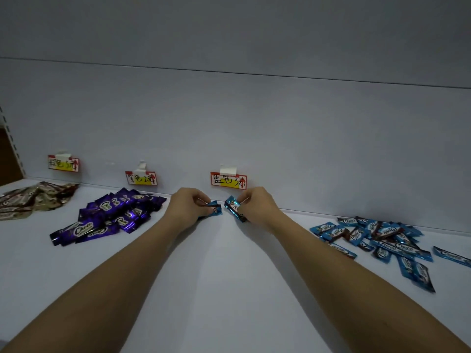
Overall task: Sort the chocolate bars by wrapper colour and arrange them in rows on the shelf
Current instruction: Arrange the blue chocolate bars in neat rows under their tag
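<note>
My left hand (187,206) grips a blue chocolate bar (214,208) low against the white shelf (216,263), close to the back wall. My right hand (257,206) pinches a second blue bar (233,207), tilted, just right of the first. Both sit under the blue price label (228,180). A loose pile of blue bars (377,240) lies to the right. A heap of purple bars (112,215) lies to the left, under its own label (141,178). Brown and gold bars (33,198) are at the far left.
A third price label (63,163) hangs on the back wall above the brown bars. One blue bar (452,256) lies apart at the right edge. A perforated upright (12,143) marks the shelf's left end.
</note>
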Motion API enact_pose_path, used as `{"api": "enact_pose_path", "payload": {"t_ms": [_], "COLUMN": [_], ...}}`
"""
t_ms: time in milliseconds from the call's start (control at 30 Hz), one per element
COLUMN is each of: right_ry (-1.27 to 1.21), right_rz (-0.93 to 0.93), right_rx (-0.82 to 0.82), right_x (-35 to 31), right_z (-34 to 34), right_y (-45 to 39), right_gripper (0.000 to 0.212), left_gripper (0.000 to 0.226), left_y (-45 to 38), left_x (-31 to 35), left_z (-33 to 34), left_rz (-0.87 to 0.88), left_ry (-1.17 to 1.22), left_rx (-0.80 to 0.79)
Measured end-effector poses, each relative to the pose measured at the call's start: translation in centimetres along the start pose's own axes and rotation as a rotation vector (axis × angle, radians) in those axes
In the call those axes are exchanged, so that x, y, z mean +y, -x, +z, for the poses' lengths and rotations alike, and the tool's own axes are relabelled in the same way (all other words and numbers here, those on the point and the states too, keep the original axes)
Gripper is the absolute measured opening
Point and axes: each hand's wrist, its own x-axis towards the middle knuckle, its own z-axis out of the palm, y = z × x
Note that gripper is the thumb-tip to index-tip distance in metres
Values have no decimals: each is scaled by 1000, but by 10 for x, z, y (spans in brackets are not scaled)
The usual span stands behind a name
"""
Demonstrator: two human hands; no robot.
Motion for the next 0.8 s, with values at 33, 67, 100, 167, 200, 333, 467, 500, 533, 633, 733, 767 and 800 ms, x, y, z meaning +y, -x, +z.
{"api": "enact_pose_path", "payload": {"t_ms": [33,67,100,167,200,333,467,500,533,633,733,767,800], "right_ry": [49,100,140,177,183,203,226,236,251,293,341,347,346], "right_rz": [-15,-27,-39,-53,-61,-97,-118,-126,-137,-153,-141,-136,-130], "right_rx": [9,20,35,77,97,112,68,52,39,28,48,61,73], "right_x": [1,2,3,6,7,10,13,15,17,28,44,50,57], "right_z": [4,7,10,14,13,5,-12,-18,-24,-49,-80,-91,-103], "right_y": [-4,-7,-8,-8,-8,-3,9,14,20,40,57,62,66], "right_gripper": [23,22,20,19,19,25,24,23,23,23,23,23,23], "left_gripper": [25,26,28,34,36,39,35,33,31,26,29,29,28], "left_y": [-3,-5,-7,-8,-8,-4,7,11,16,31,45,49,51], "left_x": [0,1,1,1,1,6,16,20,26,46,70,78,87], "left_z": [3,5,8,12,13,12,13,15,17,28,43,49,55], "left_rz": [10,25,39,54,58,83,112,124,133,167,208,230,251], "left_ry": [-16,-46,-81,-132,-145,-202,-216,-221,-221,-208,-201,-203,-203], "left_rx": [1,2,3,-2,-5,-1,26,37,45,47,-6,-27,-45]}}
